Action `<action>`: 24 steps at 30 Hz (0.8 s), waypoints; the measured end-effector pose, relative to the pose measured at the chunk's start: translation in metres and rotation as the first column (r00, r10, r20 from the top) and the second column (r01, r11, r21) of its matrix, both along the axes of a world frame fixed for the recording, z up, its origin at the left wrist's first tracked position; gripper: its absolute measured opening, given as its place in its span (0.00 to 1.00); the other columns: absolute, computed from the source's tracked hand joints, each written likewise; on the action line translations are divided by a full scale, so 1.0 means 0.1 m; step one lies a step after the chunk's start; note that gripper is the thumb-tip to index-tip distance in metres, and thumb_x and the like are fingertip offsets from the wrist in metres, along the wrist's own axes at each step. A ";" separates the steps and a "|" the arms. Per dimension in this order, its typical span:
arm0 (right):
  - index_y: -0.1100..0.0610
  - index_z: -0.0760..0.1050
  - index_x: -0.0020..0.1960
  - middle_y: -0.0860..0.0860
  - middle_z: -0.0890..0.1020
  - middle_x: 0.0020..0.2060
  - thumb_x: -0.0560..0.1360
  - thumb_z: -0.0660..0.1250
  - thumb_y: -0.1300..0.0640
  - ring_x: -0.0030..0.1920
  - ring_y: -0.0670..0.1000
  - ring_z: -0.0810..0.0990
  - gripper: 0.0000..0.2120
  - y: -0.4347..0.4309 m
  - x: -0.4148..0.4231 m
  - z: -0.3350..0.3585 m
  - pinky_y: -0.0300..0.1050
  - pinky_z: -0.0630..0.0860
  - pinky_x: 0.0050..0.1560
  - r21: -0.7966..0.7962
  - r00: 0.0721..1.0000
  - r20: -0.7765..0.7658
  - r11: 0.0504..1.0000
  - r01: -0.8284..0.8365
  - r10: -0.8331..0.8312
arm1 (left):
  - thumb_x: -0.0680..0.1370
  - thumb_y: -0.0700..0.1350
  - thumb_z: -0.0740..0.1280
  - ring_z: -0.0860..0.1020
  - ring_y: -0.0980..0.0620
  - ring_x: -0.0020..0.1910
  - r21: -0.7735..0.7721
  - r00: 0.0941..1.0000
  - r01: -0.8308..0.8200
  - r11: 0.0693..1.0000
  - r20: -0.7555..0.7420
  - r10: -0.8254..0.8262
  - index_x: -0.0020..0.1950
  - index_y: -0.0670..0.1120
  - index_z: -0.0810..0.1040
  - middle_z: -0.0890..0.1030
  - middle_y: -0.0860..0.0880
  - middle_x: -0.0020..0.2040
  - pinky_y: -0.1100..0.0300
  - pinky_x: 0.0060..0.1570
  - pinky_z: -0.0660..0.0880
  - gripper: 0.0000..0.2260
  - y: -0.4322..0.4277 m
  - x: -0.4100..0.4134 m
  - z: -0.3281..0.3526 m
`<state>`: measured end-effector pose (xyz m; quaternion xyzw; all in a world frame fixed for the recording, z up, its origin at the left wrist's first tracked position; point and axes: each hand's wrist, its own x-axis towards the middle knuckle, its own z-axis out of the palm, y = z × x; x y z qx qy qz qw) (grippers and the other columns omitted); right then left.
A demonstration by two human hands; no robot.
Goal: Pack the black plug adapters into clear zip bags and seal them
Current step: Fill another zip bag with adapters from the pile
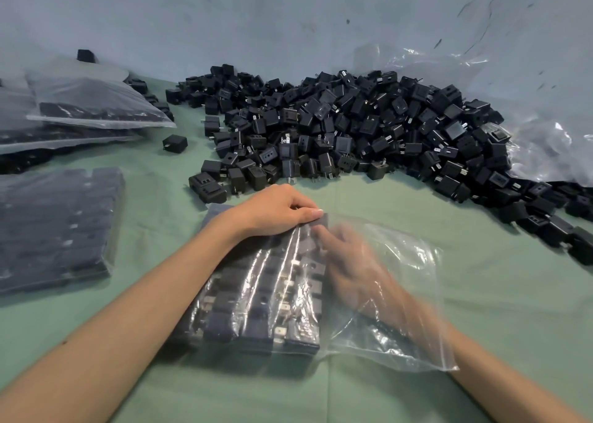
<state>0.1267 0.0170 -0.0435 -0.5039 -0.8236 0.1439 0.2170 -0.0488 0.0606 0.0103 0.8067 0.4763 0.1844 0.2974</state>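
Observation:
A clear zip bag lies on the green cloth in front of me. Its left half holds rows of black plug adapters, laid flat. My left hand rests on top of the bag at the far end of the rows, fingers curled and pressing down. My right hand is inside the bag, blurred behind the plastic, fingertips at the rightmost row of adapters. I cannot tell whether it holds one. A large loose heap of black adapters covers the table beyond the bag.
Filled bags are stacked at the far left, and another packed bag lies at the left. A crumpled clear plastic sheet sits at the right behind the heap. One stray adapter lies alone. A grey wall stands behind.

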 end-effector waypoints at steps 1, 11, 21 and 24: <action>0.54 0.73 0.66 0.50 0.70 0.50 0.78 0.59 0.64 0.44 0.50 0.68 0.17 0.03 -0.01 0.00 0.38 0.65 0.45 -0.065 0.997 -0.077 0.998 -0.021 0.016 | 0.81 0.51 0.61 0.69 0.52 0.32 0.004 1.000 -0.001 1.000 -0.003 0.001 0.37 0.41 0.75 0.71 0.45 0.31 0.57 0.40 0.66 0.18 0.01 0.00 -0.01; 0.41 0.76 0.49 0.41 0.73 0.51 0.78 0.60 0.43 0.51 0.36 0.73 0.07 -0.09 0.07 0.05 0.45 0.75 0.54 -0.170 0.967 -0.252 0.985 -0.016 -0.028 | 0.80 0.54 0.63 0.79 0.56 0.50 0.039 0.995 -0.059 0.998 -0.078 0.062 0.48 0.60 0.82 0.83 0.57 0.46 0.51 0.57 0.74 0.08 0.00 0.05 -0.01; 0.56 0.79 0.60 0.49 0.81 0.56 0.78 0.60 0.50 0.56 0.45 0.76 0.17 -0.28 0.07 0.28 0.34 0.69 0.58 0.060 0.985 -0.168 0.998 -0.032 0.042 | 0.79 0.55 0.64 0.80 0.54 0.51 0.024 0.987 -0.141 0.990 -0.075 0.142 0.51 0.59 0.82 0.85 0.51 0.46 0.49 0.64 0.70 0.08 0.00 0.08 -0.02; 0.52 0.77 0.59 0.44 0.81 0.52 0.77 0.63 0.49 0.50 0.39 0.76 0.13 -0.24 0.06 0.22 0.30 0.71 0.54 -0.034 0.964 -0.263 0.999 0.025 -0.033 | 0.78 0.55 0.65 0.81 0.55 0.50 0.019 0.985 -0.160 0.987 -0.069 0.161 0.44 0.64 0.80 0.85 0.51 0.46 0.50 0.64 0.70 0.06 -0.01 0.09 -0.01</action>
